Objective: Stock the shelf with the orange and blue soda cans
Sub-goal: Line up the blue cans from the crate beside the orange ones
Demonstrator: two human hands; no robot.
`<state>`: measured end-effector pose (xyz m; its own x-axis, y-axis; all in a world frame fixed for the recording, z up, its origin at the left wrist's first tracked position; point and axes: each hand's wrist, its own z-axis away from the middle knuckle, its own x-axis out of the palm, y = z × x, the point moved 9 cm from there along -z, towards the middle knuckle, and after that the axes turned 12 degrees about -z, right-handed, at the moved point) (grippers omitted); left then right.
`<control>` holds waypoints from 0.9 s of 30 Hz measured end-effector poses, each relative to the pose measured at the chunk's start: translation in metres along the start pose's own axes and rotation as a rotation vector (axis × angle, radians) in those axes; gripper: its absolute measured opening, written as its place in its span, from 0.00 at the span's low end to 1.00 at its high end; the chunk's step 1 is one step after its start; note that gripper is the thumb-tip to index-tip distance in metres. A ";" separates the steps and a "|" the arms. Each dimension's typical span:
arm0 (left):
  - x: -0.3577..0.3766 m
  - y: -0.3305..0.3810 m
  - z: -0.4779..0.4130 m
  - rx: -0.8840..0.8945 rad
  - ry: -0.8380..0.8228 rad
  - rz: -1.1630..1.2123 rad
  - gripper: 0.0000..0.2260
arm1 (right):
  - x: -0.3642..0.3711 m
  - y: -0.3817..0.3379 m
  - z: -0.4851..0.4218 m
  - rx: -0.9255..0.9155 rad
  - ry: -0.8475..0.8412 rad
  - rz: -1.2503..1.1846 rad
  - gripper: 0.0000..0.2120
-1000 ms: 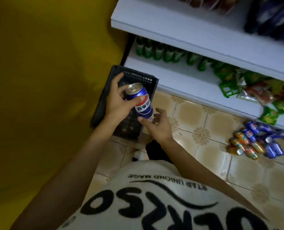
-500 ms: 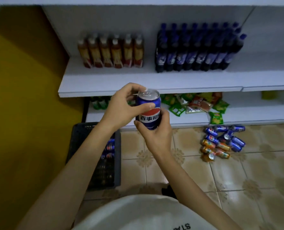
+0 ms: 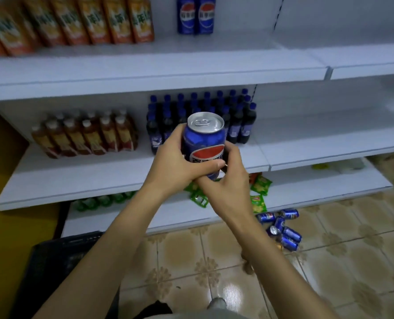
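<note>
The left hand (image 3: 175, 164) curls round the blue soda can (image 3: 202, 143) from its left side, thumb across the label. The right hand (image 3: 231, 184) wraps the can's lower part from the right. The can is upright between them, in front of the shelf (image 3: 87, 178). Just behind the hands stand dark cola bottles (image 3: 239, 125), with brown drink bottles (image 3: 87, 137) to their left. Loose cans (image 3: 282, 229) lie heaped on the floor (image 3: 191, 261) below and to the right, and a black crate (image 3: 62, 261) sits below left.
</note>
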<state>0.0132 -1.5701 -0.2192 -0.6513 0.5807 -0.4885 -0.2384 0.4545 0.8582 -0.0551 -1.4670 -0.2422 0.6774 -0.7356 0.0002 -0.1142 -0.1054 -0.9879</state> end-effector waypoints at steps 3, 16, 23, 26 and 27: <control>0.007 0.044 -0.038 0.088 0.020 -0.001 0.32 | -0.029 -0.032 -0.036 -0.095 0.018 -0.008 0.30; 0.017 0.134 -0.185 0.320 -0.002 -0.094 0.33 | -0.076 -0.105 -0.181 -0.248 0.065 0.033 0.35; 0.023 0.105 -0.264 0.339 -0.163 -0.038 0.32 | -0.077 -0.097 -0.264 -0.236 0.163 0.044 0.30; 0.032 0.062 -0.287 0.266 -0.178 -0.312 0.40 | -0.081 -0.091 -0.305 -0.195 0.173 0.091 0.31; 0.037 0.047 -0.292 0.242 -0.186 -0.465 0.42 | -0.083 -0.090 -0.320 -0.183 0.167 0.119 0.32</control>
<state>-0.2321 -1.7245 -0.1504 -0.3737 0.3816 -0.8454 -0.2834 0.8209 0.4958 -0.3334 -1.6108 -0.1040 0.5244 -0.8483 -0.0733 -0.3249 -0.1197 -0.9381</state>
